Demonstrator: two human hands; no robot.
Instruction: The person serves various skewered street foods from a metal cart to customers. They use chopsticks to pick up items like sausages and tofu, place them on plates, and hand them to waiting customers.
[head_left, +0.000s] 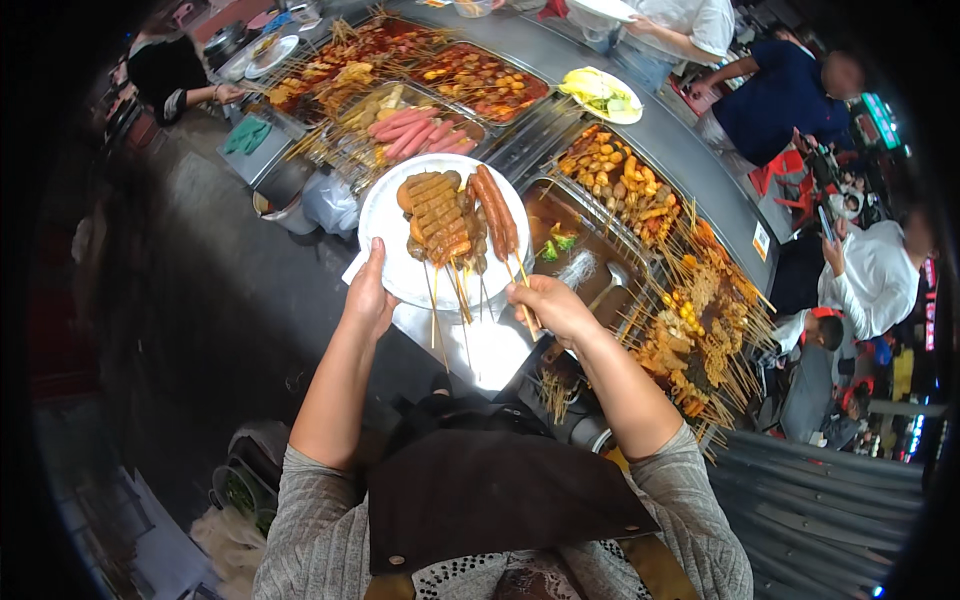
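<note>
My left hand (367, 289) grips the left rim of a round white plate (379, 225), thumb on top. Sauced skewers of scored, brown food (435, 214) lie across the plate's middle, their sticks jutting over the near rim. Two reddish-brown sausages on sticks (495, 210) rest along its right side. My right hand (551, 307) pinches the sticks of these sausages just off the plate's lower right edge. To the right of the plate, a metal pan of brown broth (555, 217) contains broccoli, pale noodles and a ladle (613, 279).
Beyond the plate stand trays of pink sausages (420, 135) and red-sauced skewers (480, 79). More skewers (697, 322) fill the right side, sticks pointing outward. A plate of lettuce (604, 96) rests on the metal counter (675, 127). People stand across the counter; another person's hand (229, 93) is at far left.
</note>
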